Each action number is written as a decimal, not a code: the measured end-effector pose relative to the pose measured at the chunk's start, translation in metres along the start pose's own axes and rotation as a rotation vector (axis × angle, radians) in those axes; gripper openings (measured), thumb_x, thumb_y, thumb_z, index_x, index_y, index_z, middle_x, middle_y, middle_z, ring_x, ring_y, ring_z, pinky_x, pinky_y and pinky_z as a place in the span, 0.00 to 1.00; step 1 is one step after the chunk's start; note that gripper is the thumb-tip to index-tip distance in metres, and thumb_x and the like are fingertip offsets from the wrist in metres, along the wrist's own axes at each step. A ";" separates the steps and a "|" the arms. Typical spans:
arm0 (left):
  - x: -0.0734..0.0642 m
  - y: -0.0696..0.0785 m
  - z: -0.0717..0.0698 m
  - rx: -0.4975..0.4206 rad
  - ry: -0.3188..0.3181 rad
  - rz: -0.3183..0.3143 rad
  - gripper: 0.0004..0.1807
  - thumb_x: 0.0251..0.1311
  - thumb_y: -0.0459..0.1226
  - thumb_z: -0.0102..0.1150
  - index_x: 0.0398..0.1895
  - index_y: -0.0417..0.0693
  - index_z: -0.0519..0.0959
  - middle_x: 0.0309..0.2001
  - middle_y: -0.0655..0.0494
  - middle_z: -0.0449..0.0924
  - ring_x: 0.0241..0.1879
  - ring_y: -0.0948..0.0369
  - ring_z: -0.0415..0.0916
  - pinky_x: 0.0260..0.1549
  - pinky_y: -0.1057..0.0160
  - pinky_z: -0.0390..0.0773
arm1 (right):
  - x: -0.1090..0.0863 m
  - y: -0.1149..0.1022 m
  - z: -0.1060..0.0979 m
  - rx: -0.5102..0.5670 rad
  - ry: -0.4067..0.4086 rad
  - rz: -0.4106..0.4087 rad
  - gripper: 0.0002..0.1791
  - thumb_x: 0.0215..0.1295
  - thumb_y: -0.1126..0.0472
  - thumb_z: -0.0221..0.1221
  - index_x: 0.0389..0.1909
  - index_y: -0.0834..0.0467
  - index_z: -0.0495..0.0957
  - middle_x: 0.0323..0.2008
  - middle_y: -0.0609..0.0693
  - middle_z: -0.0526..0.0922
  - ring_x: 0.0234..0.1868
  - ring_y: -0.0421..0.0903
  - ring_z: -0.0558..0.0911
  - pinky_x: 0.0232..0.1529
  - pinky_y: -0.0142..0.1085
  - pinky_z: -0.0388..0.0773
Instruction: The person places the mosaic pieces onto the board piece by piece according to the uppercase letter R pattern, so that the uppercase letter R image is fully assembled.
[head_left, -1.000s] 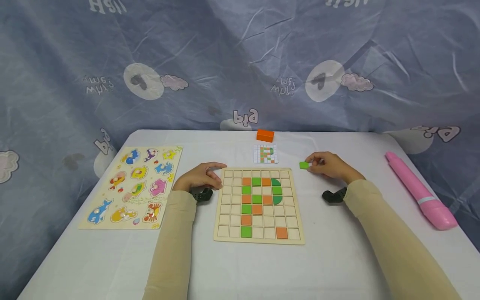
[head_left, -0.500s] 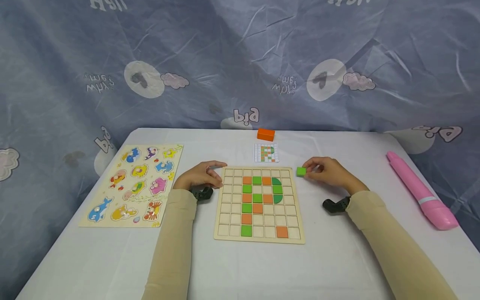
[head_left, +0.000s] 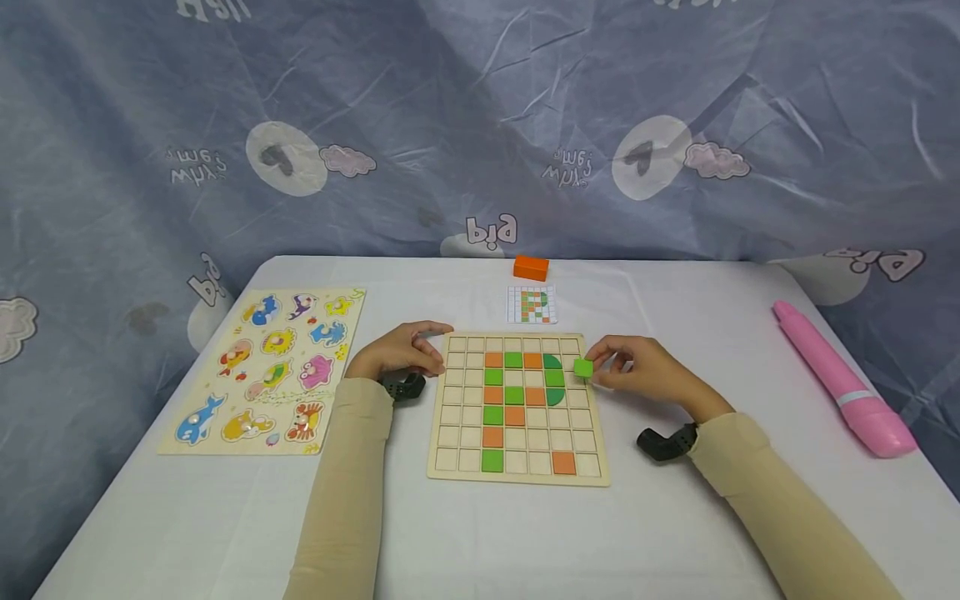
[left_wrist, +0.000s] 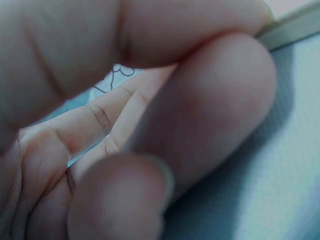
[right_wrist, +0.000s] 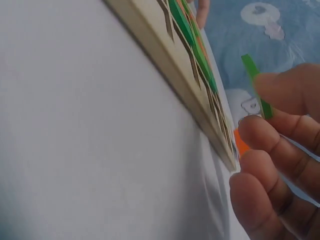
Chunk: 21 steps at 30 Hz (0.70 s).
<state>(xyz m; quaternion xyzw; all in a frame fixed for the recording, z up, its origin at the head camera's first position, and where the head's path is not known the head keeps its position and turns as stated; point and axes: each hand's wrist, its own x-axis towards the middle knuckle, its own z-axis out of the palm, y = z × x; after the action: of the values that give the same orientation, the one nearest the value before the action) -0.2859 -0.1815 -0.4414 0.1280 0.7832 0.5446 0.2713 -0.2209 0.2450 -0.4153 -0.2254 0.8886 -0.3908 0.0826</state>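
Note:
My right hand [head_left: 637, 369] pinches a small green square tile [head_left: 583, 368] between thumb and fingertips, over the right edge of a wooden grid board [head_left: 465, 479]. In the right wrist view the tile [right_wrist: 251, 75] is seen nearly edge-on, above the level of the board [right_wrist: 165, 60]. Orange and green squares and two dark green rounded pieces [head_left: 555, 397] lie in the board's cells. My left hand [head_left: 401, 354] rests at the board's upper left edge, fingers loosely bent, fingertips right at the rim. Up close in the left wrist view, its fingers [left_wrist: 210, 100] reach the board's edge [left_wrist: 292, 27].
Behind the board lie a pattern card [head_left: 532, 305] with a coloured letter shape and an orange block [head_left: 531, 267]. At left is a sea-animal puzzle board [head_left: 255, 375]. A pink tube-shaped object [head_left: 843, 379] lies at right. A printed cloth [head_left: 450, 125] hangs behind the table.
My right hand has moved left and nearer with the green tile, from beside the board to over its right edge. The left hand has stayed in place.

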 end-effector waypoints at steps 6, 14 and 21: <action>0.000 -0.001 0.000 -0.029 -0.013 0.009 0.45 0.60 0.21 0.70 0.82 0.34 0.64 0.29 0.60 0.87 0.31 0.63 0.86 0.37 0.65 0.85 | -0.004 -0.008 0.011 0.013 -0.028 -0.067 0.13 0.65 0.64 0.76 0.48 0.58 0.87 0.40 0.46 0.87 0.33 0.40 0.80 0.36 0.33 0.78; 0.000 -0.001 0.000 -0.019 -0.011 0.002 0.45 0.60 0.22 0.71 0.81 0.35 0.65 0.30 0.59 0.88 0.32 0.62 0.87 0.38 0.65 0.86 | -0.005 -0.015 0.024 0.036 -0.078 -0.111 0.13 0.65 0.64 0.76 0.48 0.58 0.87 0.40 0.44 0.87 0.33 0.39 0.79 0.37 0.32 0.78; -0.001 0.001 0.001 -0.008 -0.007 0.004 0.44 0.60 0.22 0.71 0.81 0.35 0.65 0.30 0.60 0.87 0.32 0.62 0.86 0.38 0.65 0.86 | -0.006 -0.029 0.034 0.042 -0.149 -0.144 0.11 0.64 0.64 0.76 0.45 0.58 0.87 0.39 0.44 0.87 0.32 0.38 0.78 0.34 0.32 0.77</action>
<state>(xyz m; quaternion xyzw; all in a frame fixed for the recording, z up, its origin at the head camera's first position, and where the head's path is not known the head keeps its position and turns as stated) -0.2846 -0.1813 -0.4407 0.1304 0.7797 0.5481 0.2733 -0.1954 0.2085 -0.4175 -0.3151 0.8531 -0.3965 0.1251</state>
